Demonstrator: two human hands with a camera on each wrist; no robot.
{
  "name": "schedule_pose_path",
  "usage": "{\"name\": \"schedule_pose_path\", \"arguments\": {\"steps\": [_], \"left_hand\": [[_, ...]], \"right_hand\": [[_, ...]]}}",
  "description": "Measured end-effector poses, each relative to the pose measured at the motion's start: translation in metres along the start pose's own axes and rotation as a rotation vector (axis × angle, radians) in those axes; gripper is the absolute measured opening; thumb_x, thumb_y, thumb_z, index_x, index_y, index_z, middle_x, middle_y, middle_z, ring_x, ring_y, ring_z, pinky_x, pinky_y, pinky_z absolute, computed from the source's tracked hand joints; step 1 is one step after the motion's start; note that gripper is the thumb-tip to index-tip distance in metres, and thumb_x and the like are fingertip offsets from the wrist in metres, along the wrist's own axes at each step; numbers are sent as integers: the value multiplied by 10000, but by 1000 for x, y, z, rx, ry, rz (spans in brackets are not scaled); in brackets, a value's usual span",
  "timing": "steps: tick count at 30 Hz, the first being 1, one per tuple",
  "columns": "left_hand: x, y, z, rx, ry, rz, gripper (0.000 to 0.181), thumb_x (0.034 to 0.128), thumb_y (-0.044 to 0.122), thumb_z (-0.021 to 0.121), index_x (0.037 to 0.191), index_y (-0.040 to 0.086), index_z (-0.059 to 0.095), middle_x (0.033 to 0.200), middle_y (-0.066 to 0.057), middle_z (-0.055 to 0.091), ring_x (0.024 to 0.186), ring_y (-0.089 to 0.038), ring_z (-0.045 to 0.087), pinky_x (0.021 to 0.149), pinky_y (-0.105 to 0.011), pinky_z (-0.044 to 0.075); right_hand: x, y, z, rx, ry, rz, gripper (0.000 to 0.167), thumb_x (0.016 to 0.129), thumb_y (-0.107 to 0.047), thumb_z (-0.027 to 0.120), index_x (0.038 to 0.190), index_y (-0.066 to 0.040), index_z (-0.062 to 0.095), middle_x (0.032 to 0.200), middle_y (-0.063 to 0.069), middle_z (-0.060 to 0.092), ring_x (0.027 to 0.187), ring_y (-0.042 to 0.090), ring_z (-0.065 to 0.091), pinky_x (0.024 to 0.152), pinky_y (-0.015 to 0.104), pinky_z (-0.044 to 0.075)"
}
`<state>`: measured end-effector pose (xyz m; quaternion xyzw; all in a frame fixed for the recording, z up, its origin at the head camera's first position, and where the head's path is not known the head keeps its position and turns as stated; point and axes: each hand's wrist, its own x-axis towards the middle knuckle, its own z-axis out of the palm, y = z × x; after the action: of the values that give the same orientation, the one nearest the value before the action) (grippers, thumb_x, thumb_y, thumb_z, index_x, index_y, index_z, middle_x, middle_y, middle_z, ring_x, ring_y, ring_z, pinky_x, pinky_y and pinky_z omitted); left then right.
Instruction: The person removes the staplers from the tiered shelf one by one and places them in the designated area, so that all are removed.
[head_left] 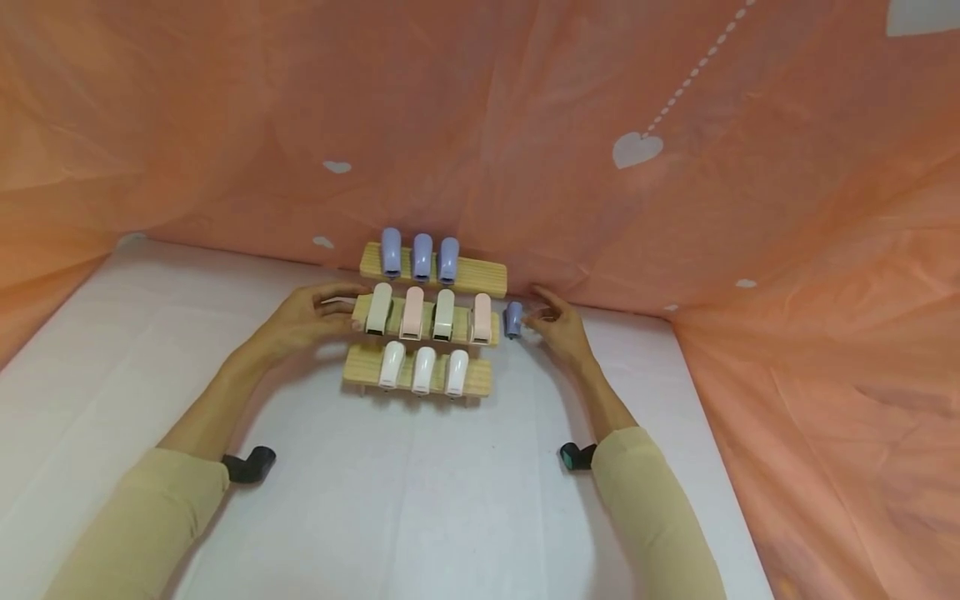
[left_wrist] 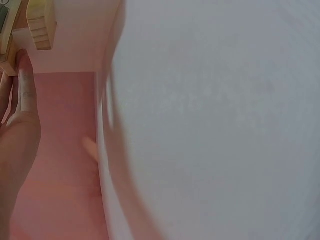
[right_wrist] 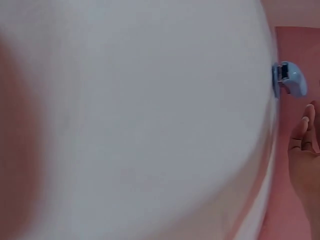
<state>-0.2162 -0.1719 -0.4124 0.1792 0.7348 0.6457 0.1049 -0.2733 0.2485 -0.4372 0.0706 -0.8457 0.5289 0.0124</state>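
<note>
My left hand (head_left: 303, 317) touches the left end of the middle wooden shelf (head_left: 427, 333) with fairly straight fingers; the left wrist view shows those fingers (left_wrist: 26, 92) against the wood. Beside the shelf's right end, a small blue-purple stapler (head_left: 513, 319) stands on the white surface. My right hand (head_left: 561, 332) is next to it, fingers loosely bent and holding nothing. In the right wrist view the stapler (right_wrist: 290, 79) sits a little apart from the fingertips. On the middle shelf are two pale green staplers (head_left: 379, 308) and two pink staplers (head_left: 412, 312), alternating.
Behind, a wooden shelf (head_left: 483, 277) bears three blue-purple staplers (head_left: 422, 257). The front shelf (head_left: 363, 365) carries three white staplers (head_left: 423, 370). White cloth (head_left: 420, 500) covers the surface. An orange curtain (head_left: 487, 125) hangs behind and at both sides.
</note>
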Motion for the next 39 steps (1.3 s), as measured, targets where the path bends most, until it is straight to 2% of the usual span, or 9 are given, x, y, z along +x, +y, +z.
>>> {"name": "schedule_pose_path", "arguments": {"steps": [3,5,8,13,18,21,29,35,39], "left_hand": [[-1,0,0,8,8,-3,553,903,43,720,1398,-54,495,1248,9,642,1087,-58,639,906,-208,509],[0,0,0,10,12,1,559,900,53,729,1398,-50,494,1263,20,635,1093,-56,636,910,-204,505],[0,0,-1,5,9,11,565,903,56,727,1401,-55,484,1274,45,628,1099,-55,633,915,-202,502],[1,1,-1,15,12,3,561,907,53,721,1407,-42,484,1305,17,620,1108,-51,627,919,-201,499],[2,3,-2,32,18,-21,567,906,63,725,1413,-26,488,1348,-105,594,1116,-54,623,918,-204,501],[2,3,-1,40,16,-20,575,907,71,724,1418,-31,481,1330,-132,601,1115,-52,620,912,-204,504],[-4,-3,-1,33,-1,-22,535,911,42,706,1402,-35,507,1270,-94,638,1079,-79,648,892,-229,523],[-3,-4,-1,29,14,-16,544,899,52,729,1397,-13,519,1254,-66,654,1084,-88,650,901,-225,516],[0,-1,0,39,31,-27,555,887,62,746,1392,-3,525,1256,-97,649,1083,-81,646,896,-219,517]], "right_hand": [[-2,-11,-3,71,-29,-44,583,894,-69,732,1440,-120,534,1137,255,660,904,269,671,640,306,552],[-5,-23,-5,111,-45,-77,570,894,-18,714,1432,-70,531,1223,268,633,934,355,664,662,333,562],[-10,-44,-7,112,-51,-119,563,882,19,710,1414,-8,528,1356,236,572,1026,442,615,768,308,544],[-13,-67,-8,79,-37,-165,530,880,18,712,1381,40,541,1346,237,578,1060,395,581,885,273,480],[-11,-77,-8,110,-42,-233,508,879,24,718,1359,54,557,1299,259,601,982,296,586,881,289,491],[-11,-82,-8,131,-37,-277,488,877,27,722,1342,50,575,1274,253,617,962,254,596,863,289,498],[-13,-96,2,146,-36,-388,443,861,88,705,1283,134,578,1224,308,619,1024,479,570,873,324,507],[-12,-110,6,155,-33,-414,434,845,113,708,1262,144,591,1182,331,625,1000,454,584,821,292,509],[-10,-120,9,165,-39,-433,434,844,123,705,1261,149,587,1128,364,624,987,462,581,811,288,512]]}}
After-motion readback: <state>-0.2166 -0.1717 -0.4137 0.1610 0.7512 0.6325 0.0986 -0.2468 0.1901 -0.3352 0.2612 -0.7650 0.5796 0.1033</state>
